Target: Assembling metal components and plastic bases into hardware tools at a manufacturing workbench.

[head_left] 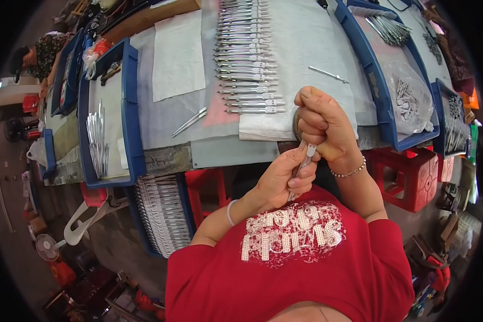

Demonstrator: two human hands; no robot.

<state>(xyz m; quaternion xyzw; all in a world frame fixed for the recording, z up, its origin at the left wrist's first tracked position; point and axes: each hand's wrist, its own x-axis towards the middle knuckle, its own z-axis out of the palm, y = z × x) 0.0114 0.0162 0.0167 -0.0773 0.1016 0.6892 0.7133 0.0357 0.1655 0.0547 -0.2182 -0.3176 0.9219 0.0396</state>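
Observation:
In front of my chest, my left hand (288, 177) is closed around a slim silver metal tool (310, 151) with a flat pale end, held upright. My right hand (324, 122) makes a fist just above, touching the left fingers at the tool's top; what lies inside that fist is hidden. Behind the right fist shows the edge of a brownish round thing. Beyond my hands, a long column of similar silver tools (252, 88) lies side by side on white cloth (300, 48). A single thin metal rod (328, 74) lies to their right, and a pointed two-legged metal piece (189, 122) to their left.
Left, a blue tray (130, 107) holds thin metal rods. Right, another blue tray (378, 102) holds rods and a clear bag of small parts (411, 104). Below the table edge are a blue crate of metal pieces (161, 212) and a red stool (408, 177). Another person stands far left.

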